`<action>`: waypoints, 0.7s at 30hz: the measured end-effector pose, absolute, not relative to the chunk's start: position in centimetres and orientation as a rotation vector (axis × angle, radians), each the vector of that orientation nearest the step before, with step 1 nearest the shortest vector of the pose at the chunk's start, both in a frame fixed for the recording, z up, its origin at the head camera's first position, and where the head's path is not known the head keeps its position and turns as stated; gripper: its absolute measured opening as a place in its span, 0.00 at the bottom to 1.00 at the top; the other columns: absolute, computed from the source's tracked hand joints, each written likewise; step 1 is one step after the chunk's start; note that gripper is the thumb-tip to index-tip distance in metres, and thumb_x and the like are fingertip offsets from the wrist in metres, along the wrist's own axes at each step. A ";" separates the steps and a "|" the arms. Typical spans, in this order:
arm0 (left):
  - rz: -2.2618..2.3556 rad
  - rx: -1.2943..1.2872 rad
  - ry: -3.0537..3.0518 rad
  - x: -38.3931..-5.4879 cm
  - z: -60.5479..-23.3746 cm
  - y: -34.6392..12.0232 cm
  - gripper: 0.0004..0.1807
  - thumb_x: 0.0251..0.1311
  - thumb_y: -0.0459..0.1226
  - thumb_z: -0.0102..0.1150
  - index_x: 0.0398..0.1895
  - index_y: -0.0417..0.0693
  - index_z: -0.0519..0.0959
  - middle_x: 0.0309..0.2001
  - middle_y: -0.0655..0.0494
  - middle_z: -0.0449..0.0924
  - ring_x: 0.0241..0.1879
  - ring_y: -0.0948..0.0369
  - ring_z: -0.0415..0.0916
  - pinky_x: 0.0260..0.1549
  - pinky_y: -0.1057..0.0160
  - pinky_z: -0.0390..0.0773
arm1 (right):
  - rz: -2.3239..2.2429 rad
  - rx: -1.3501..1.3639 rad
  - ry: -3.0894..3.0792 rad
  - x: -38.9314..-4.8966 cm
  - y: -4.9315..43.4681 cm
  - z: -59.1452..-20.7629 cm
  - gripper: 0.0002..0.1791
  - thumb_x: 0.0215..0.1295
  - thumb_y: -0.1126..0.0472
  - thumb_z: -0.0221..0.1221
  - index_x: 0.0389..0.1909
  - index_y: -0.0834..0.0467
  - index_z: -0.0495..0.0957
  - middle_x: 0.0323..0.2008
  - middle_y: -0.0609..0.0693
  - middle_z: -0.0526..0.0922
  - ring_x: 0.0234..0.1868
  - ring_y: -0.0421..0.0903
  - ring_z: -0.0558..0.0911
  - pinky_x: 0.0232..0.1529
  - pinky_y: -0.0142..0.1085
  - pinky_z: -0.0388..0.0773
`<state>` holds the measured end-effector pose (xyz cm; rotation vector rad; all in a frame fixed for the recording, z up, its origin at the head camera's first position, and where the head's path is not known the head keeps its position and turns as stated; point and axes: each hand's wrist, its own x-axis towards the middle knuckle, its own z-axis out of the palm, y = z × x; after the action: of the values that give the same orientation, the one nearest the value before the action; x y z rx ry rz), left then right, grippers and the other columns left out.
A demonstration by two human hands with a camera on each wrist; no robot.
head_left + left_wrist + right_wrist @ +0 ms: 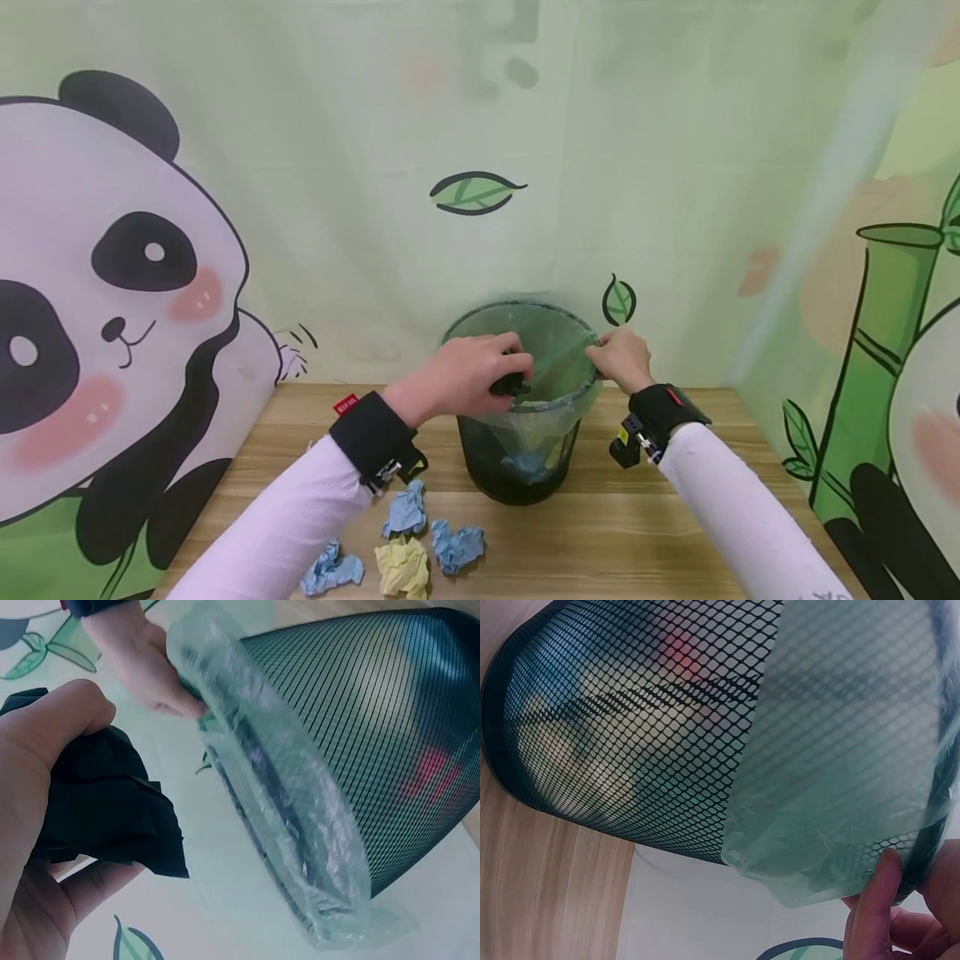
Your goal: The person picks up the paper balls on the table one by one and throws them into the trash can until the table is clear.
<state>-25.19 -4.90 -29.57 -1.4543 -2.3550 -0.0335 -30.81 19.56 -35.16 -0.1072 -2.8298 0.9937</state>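
Observation:
My left hand (476, 375) grips a crumpled black piece (112, 802), probably paper, over the mouth of a black mesh wastebasket (517, 483). A translucent green bin liner (300, 817) is folded out over the basket's rim. At the right side of that rim, my right hand (626, 360) pinches the edge and liner between thumb and fingers (877, 900). Through the mesh, blurred blue, pale yellow and red pieces show at the bottom of the basket, which stands upright.
In front of the basket lie three crumpled blue papers (457, 547) and a crumpled yellow paper (402, 568), partly beside my left sleeve. The wooden table (660, 525) meets a panda-printed backdrop (360, 250) close behind the basket.

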 end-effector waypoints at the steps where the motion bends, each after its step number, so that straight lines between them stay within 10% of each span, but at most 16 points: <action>1: -0.043 -1.450 -2.360 -25.4 -29.5 -4.8 0.13 0.47 0.43 0.59 0.38 0.57 0.73 0.38 0.58 0.69 0.29 0.63 0.71 0.27 0.66 0.74 | 0.995 -0.104 -2.827 -30.8 19.6 -35.2 0.18 0.51 0.62 0.49 0.05 0.53 0.58 0.05 0.46 0.68 0.14 0.43 0.76 0.17 0.31 0.64; 21: -0.130 -1.295 -2.654 -28.8 -29.0 -4.2 0.14 0.49 0.43 0.58 0.41 0.60 0.73 0.40 0.60 0.69 0.32 0.65 0.68 0.30 0.69 0.71 | 1.002 -0.124 -2.818 -30.9 19.4 -35.4 0.19 0.51 0.62 0.49 0.04 0.53 0.58 0.05 0.46 0.68 0.12 0.42 0.75 0.17 0.31 0.65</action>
<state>-28.79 -4.16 -28.97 -1.2946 -2.6542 -0.1303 -30.90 19.44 -35.39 -0.1239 -2.8180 1.0023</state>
